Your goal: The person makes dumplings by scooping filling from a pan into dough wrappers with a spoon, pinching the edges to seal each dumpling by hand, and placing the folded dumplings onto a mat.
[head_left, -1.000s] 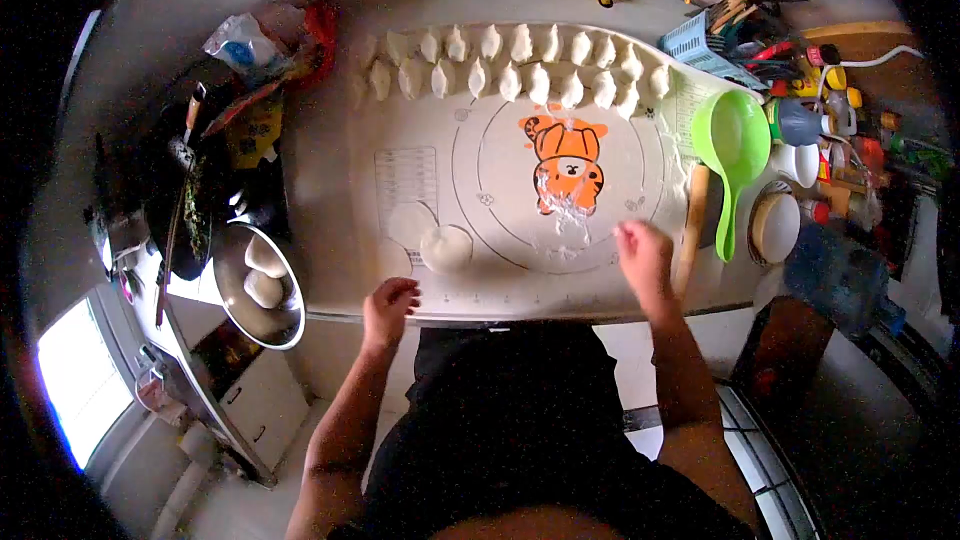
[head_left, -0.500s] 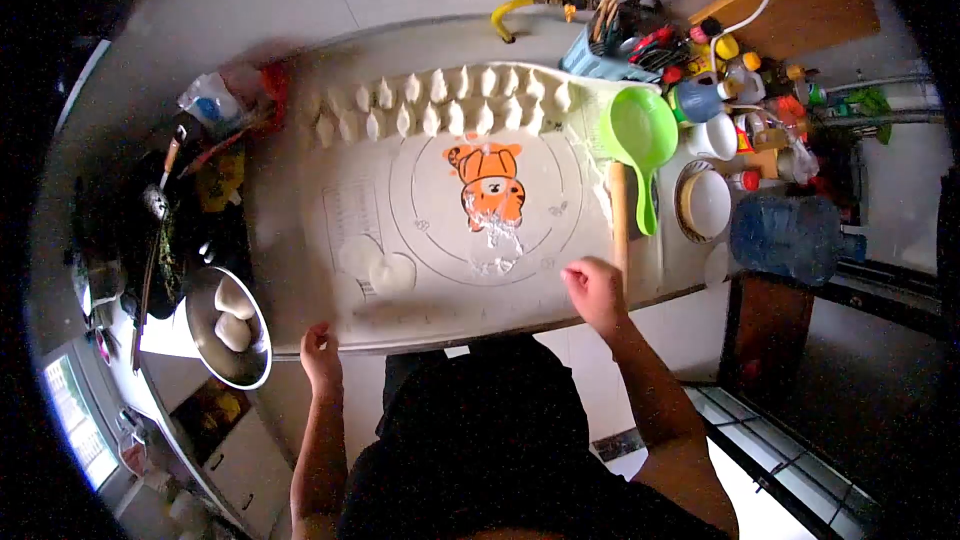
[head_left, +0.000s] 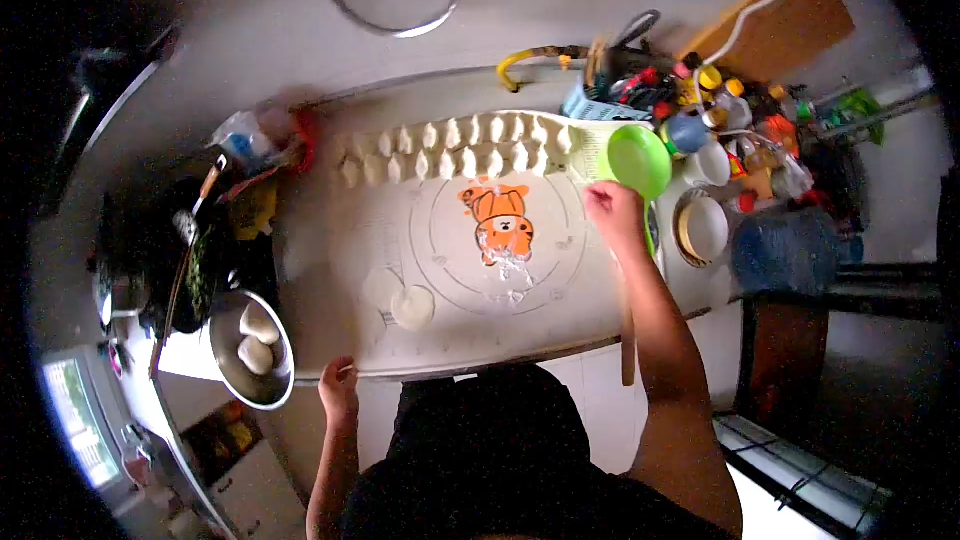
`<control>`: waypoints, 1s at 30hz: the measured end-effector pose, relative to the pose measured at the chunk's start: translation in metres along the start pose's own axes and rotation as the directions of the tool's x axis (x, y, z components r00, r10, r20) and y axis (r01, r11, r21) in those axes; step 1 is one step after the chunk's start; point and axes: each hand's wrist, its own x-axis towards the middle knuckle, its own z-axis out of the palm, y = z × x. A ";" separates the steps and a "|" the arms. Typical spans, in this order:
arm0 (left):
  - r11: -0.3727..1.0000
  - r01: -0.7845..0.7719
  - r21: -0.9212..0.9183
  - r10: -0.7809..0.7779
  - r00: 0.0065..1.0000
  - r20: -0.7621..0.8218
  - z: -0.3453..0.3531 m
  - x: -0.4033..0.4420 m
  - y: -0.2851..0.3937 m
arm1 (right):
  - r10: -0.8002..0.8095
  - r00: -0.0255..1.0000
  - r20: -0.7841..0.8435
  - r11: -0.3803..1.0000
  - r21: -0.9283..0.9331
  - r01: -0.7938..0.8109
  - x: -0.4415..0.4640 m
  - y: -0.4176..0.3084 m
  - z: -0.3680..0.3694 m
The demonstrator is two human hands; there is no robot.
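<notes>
Two rows of filled dumplings (head_left: 454, 134) are lining the far side of my mat (head_left: 345, 250) while both hands are working apart.

From the head view, I am keeping my left hand (head_left: 340, 390) low at the front edge of the bench (head_left: 310, 250), near the metal bowl (head_left: 285, 377); its fingers are curling loosely, partly open, and I am seeing nothing in them. My right hand (head_left: 613, 208) is reaching over the right side of the mat, its grip looking narrow with the fingers bunching together. It is overlapping the near side of the green scoop (head_left: 638, 160), but I cannot tell whether it is touching it or pinching anything.

Two flat dough rounds (head_left: 413, 308) are lying at the front left of the mat, their edges meeting. Loose flour (head_left: 511, 266) is covering part of the orange cartoon animal (head_left: 500, 208) in the middle. The rolling pin (head_left: 628, 340) is lying under my right forearm, its near end sticking out past the bench's front edge. Two pale dough lumps (head_left: 256, 355) are sitting in the metal bowl. Off to the right, a white cup (head_left: 708, 163), a round white dish (head_left: 709, 230) and a crowd of bottles (head_left: 686, 133) are standing beyond the scoop, with a blue basket (head_left: 584, 104) sitting behind.
</notes>
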 end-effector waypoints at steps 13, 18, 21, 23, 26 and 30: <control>0.980 0.068 -0.186 -0.035 0.984 0.176 0.009 -0.003 0.028 | 0.812 0.563 0.155 0.149 0.878 -0.456 0.157 0.046 0.015; 0.996 0.082 -0.026 -0.074 0.971 0.229 0.010 -0.002 0.019 | 0.839 0.505 0.204 0.110 0.845 -0.524 0.171 0.059 0.031; 0.996 0.084 -0.027 -0.076 0.968 0.237 0.011 -0.001 0.024 | 0.801 0.595 0.065 0.282 0.836 -0.471 0.172 0.055 0.035; 0.995 0.093 -0.039 -0.082 0.969 0.233 0.013 0.002 0.029 | 0.759 0.649 0.051 0.331 0.828 -0.453 0.170 0.053 0.037; 0.997 0.070 0.012 -0.071 0.962 0.265 0.012 0.006 0.029 | 0.766 0.642 0.019 0.293 0.879 -0.375 0.166 0.066 0.043; 0.996 0.087 -0.024 -0.077 0.956 0.283 0.013 0.009 0.031 | 0.655 0.755 -0.023 0.416 0.846 -0.335 0.160 0.045 0.036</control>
